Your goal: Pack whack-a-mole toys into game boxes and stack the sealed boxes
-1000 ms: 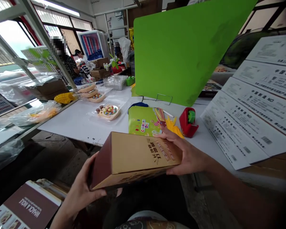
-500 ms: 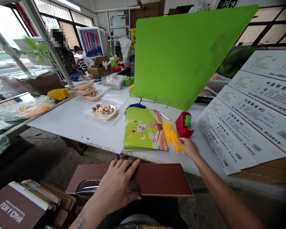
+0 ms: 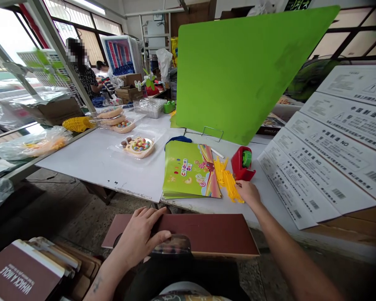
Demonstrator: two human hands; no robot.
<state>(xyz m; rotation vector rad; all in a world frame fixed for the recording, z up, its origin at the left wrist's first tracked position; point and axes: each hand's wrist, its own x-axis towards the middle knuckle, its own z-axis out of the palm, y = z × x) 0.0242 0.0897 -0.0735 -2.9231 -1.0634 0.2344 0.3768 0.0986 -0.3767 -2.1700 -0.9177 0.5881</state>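
Across my lap lies a long brown cardboard box (image 3: 213, 234) with dark clear plastic bulging at its near side. My left hand (image 3: 141, 234) spans the box's left part, fingers over the far edge and thumb by the plastic. My right hand (image 3: 249, 193) is at the table's right, fingertips pinched at the edge of a pile of yellow plastic strips (image 3: 228, 182). Just behind that hand stands a red tape dispenser (image 3: 240, 167) with a green roll. Left of the strips lies a stack of green printed "Children's Day" sheets (image 3: 184, 171).
A large green board (image 3: 238, 75) stands upright behind the sheets. Printed white cartons (image 3: 338, 154) lean at the right. Clear-packed toy trays (image 3: 139, 146) lie on the table's left part. Brown "Whack a Mole" boxes (image 3: 21, 271) are stacked at my lower left. Two people work at the back left.
My left hand has shifted left along the box, baring more of the plastic, while the box has moved slightly right. My right hand stays at the yellow strips, barely moved.
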